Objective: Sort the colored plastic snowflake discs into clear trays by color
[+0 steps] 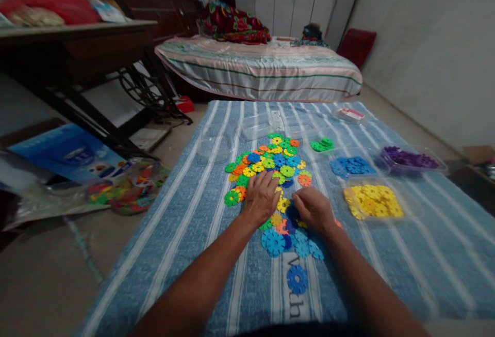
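Observation:
Slotted plastic flower discs [286,171] in green, yellow, orange and blue lie in a loose pile on the striped cloth. My left hand [262,195] rests palm down on the pile, its fingers stretched over yellow and green discs. Beside it, to the right, my right hand [314,209] is closed with the fingers curled under; whatever it holds is hidden. Dark blue discs show just left of its fingers. Nearer to me are light blue discs [275,243] and a single blue disc [297,279] lying apart.
See-through tubs at right hold yellow discs [373,201], blue discs [352,165], purple discs [410,157] and green discs [322,144]. More see-through tubs [214,146] stand behind the pile. A bed [263,66] lies beyond the table; a sewing-machine table [77,35] stands left.

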`<state>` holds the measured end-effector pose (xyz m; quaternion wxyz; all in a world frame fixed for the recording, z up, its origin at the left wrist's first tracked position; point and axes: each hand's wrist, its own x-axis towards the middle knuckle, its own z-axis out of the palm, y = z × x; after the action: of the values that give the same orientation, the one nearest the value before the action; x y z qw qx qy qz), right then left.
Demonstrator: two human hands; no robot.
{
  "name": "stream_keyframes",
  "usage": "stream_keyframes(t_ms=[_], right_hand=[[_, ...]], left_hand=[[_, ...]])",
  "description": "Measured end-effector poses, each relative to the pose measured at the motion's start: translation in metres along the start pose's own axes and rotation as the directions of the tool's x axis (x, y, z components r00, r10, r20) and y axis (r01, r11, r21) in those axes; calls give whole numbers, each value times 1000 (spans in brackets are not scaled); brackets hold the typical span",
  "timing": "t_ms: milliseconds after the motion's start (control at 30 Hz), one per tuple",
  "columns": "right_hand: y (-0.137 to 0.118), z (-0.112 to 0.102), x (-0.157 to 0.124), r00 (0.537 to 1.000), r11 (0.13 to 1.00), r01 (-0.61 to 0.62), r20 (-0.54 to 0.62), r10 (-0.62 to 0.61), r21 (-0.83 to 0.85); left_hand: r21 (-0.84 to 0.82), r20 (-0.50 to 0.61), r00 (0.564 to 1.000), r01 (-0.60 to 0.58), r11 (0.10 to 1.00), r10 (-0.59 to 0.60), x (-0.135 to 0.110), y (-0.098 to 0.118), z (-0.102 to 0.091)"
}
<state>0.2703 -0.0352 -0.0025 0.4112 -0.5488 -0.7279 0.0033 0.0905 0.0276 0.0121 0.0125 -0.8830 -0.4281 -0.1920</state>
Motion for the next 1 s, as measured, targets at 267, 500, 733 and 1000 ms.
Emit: stream_keyframes(t_ms=[267,500,733,1000], right_hand=[[1,0,-1,1000,1000,-3,21,4,-12],[1,0,-2,1000,1000,1,6,0,-30],[5,9,19,999,999,33,-35,-32,15],[22,27,34,985,995,89,154,-80,-51]], left_hand=[[2,34,996,-79,997,79,-14,15,-8],[-52,64,990,-124,991,127,-17,24,-9],[-87,74,982,-165,982,171,-17,28,-13],[-73,14,980,-195,978,196,-17,22,-11]])
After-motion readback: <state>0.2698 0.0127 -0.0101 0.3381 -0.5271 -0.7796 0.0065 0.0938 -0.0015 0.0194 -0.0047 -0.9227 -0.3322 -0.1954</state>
